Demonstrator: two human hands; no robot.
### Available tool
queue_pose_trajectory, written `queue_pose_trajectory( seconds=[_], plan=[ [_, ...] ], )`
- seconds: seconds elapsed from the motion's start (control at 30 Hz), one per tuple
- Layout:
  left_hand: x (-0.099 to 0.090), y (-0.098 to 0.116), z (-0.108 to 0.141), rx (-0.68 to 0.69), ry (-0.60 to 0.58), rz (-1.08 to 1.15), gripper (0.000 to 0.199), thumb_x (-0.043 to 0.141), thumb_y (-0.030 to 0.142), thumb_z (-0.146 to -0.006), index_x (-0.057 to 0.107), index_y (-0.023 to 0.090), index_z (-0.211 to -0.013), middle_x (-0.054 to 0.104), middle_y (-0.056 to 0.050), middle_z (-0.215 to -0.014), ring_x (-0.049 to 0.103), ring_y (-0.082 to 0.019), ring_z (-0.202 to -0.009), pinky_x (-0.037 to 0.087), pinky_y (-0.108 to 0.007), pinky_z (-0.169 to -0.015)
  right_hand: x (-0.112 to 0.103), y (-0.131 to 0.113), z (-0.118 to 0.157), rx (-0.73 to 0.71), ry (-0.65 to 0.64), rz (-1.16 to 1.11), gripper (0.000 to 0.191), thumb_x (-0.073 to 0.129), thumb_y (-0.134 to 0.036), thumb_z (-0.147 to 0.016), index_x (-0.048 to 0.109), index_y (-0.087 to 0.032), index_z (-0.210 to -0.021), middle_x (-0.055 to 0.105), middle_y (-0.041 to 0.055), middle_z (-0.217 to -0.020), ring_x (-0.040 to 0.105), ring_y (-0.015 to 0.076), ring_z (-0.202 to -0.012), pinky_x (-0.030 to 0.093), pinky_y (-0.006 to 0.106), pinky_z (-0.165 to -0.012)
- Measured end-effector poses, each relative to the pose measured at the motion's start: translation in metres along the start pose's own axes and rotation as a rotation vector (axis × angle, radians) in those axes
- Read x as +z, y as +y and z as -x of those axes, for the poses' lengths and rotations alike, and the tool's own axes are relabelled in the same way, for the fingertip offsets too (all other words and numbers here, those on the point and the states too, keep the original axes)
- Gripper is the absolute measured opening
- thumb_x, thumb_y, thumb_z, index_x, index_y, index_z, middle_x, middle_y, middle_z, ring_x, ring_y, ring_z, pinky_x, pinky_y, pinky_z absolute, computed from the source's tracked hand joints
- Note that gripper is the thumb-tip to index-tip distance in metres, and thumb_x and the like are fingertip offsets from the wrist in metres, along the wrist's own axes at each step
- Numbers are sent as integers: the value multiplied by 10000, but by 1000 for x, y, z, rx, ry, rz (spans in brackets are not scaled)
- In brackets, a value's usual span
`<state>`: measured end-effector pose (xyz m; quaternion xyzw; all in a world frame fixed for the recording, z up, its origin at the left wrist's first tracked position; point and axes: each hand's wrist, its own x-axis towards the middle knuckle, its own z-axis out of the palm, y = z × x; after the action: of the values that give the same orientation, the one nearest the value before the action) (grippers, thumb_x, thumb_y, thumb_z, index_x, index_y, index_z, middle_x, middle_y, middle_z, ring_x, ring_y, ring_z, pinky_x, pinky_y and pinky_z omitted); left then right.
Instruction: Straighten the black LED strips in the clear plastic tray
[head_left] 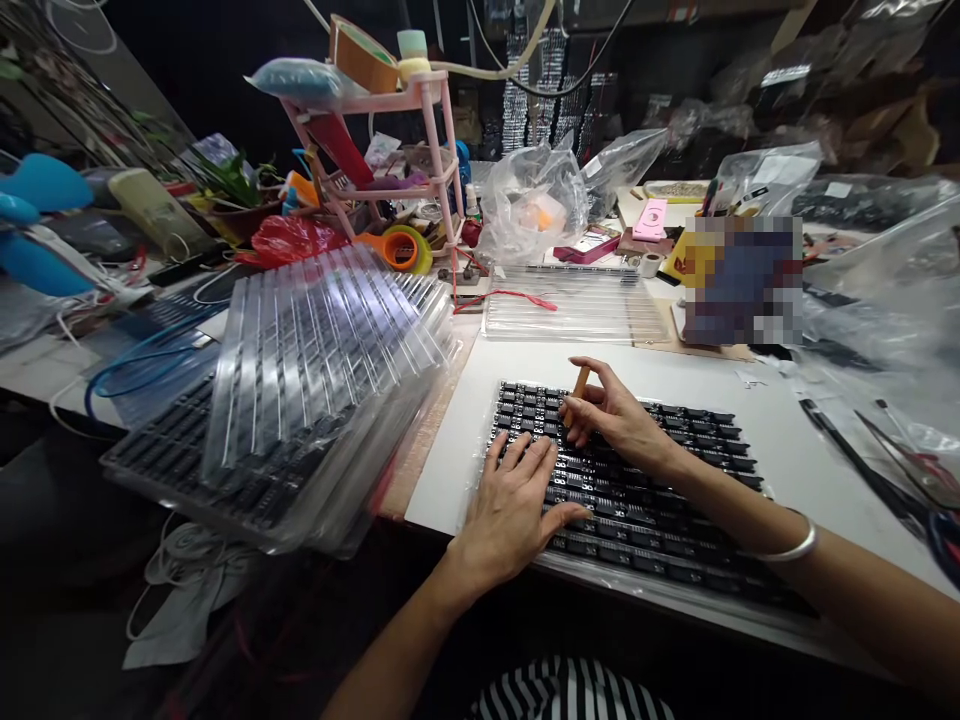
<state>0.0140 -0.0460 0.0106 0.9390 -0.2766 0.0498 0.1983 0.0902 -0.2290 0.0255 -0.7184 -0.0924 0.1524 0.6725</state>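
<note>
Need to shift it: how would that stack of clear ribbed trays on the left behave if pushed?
The stack of clear trays looks thin and glossy, so probably light, flexible and slippery. It already leans and overhangs the table edge, so it may slide or tip.

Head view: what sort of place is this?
Probably a small electronics assembly or sorting workbench. The left hand rests on a tray of dark chips, the right hand holds a thin stick over it, and clear tray stacks and tape rolls crowd the table.
</note>
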Motion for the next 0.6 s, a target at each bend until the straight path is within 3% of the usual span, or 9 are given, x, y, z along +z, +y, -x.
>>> queue_pose_trajectory(
  seconds=[0.6],
  plan=[
    [2, 0, 1, 12, 9, 1, 629, 323, 604, -893, 496, 142, -1282, 532, -52, -1338, 388, -240, -1280, 188, -456, -1140, 2, 1, -1, -21, 15, 23, 651, 618, -492, -808, 253, -234, -1281, 569, -9, -764, 595, 157, -537, 514, 272, -452]
  ],
)
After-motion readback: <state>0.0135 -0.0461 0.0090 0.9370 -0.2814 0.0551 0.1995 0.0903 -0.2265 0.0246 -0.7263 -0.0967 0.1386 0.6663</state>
